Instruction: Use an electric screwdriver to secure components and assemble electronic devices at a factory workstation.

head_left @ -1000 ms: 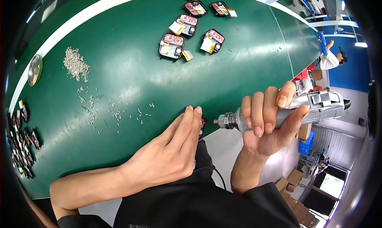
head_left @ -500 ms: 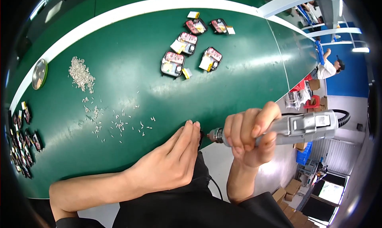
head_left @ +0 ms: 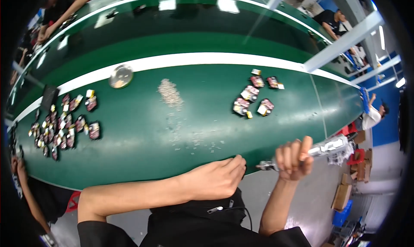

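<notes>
Left hand: thumb and far side of the fingers out of sight; what they touch cannot be told. Right hand: fingers cover part of the driver; its tip, just right of the left fingertips, blurred. Metal bits beyond the left fingertips: too small to tell screw from pin. Cases far left of the fingers: overlapping, partly hidden. Person's sleeves, nearer than the fingers: cut by lower edge.
</notes>
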`<state>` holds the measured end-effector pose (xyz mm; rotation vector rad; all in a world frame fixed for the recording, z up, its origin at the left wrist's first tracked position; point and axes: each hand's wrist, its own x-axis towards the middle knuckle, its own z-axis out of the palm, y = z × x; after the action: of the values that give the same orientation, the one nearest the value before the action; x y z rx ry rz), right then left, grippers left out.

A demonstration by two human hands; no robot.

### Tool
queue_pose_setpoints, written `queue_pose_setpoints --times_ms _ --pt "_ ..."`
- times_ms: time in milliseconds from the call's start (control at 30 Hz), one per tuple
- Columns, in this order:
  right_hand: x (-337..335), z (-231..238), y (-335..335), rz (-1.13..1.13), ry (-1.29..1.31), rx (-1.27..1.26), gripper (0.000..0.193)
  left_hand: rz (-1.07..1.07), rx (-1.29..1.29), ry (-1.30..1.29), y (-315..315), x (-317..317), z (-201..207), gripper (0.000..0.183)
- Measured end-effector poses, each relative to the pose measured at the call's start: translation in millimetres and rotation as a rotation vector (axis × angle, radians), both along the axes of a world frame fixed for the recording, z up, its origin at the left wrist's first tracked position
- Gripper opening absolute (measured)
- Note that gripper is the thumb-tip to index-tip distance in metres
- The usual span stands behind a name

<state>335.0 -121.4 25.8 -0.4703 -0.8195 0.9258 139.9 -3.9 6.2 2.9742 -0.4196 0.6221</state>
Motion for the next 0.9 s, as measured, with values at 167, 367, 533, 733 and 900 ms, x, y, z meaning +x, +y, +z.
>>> queue_pose_setpoints --times_ms 167,367,533,733,900 --pt "4.8 -11.9 -17.5 -0.052 0.183 0.069 0.022 0.598 -0.247 -0.015 42.8 -78.9 9.3 0.05" --pt "-19.0 -46.5 -15.4 -0.123 0.4 -0.069 0.02 0.846 -0.138 -0.038 81.3 -82.7 7.1 0.043" --pt "-24.9 -53.0 -19.1 -0.133 0.44 -0.074 0.019 0.915 -0.174 -0.104 116.3 -54.6 -6.9 0.024" --pt "-25.0 -53.5 -19.8 -0.122 0.52 -0.037 0.018 0.873 -0.045 -0.045 143.7 -43.1 -7.2 0.011" --pt "-24.0 -52.9 -21.8 -0.129 0.583 -0.039 0.018 0.734 0.198 0.126 150.8 -43.5 0.6 0.013"
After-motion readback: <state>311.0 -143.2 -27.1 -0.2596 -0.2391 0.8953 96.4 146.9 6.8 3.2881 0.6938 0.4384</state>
